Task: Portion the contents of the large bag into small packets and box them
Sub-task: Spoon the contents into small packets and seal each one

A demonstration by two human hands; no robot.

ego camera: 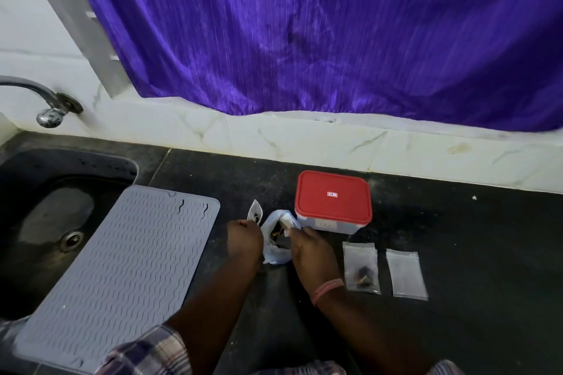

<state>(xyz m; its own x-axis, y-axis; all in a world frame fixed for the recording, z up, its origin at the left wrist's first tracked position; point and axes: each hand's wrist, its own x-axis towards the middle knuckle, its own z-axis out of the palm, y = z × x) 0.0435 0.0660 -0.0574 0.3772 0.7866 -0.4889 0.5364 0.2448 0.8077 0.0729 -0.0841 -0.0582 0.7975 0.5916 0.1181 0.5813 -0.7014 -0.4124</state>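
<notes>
The large bag [278, 237] stands on the table [457, 253] with its mouth open upward, directly between the two hands. The right hand [307, 248] grips the bag's right rim, while the left hand [245, 237] pinches a small packet [255, 212], upright, just left of the mouth. Judged from this, transfer runs leftward from the right fingers.
</notes>
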